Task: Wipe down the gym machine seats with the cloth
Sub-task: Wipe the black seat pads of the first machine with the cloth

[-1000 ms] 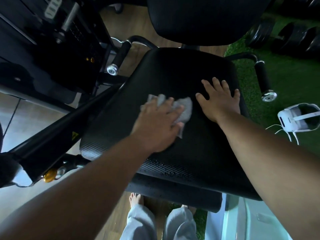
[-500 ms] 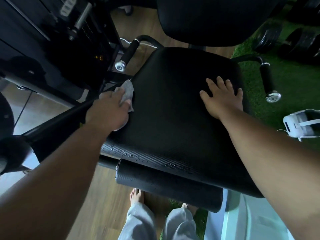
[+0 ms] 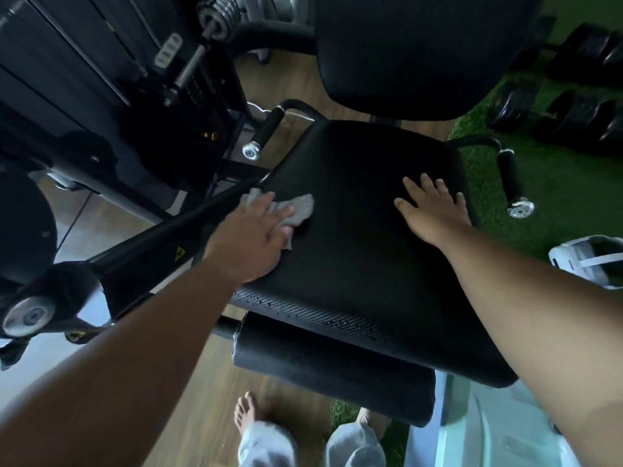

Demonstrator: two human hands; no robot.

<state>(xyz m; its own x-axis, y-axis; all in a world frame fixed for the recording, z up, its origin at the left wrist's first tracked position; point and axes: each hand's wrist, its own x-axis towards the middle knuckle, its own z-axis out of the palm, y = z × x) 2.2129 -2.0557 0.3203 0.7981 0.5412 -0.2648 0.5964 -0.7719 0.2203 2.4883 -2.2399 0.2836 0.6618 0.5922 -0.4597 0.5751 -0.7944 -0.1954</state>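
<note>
Left hand (image 3: 251, 239) had carried the cloth (image 3: 296, 210) inward from the seat (image 3: 364, 264) edge, fingers pressing it flat; right hand (image 3: 433, 212), fingers spread, braced on the seat.

Bare forearms, grey trousers (image 3: 269, 444), barefoot

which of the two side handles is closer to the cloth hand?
The side handle beside the seat's left edge, by the weight stack. The left hand presses the cloth just below it; the other handle lies beyond the right hand.
</note>
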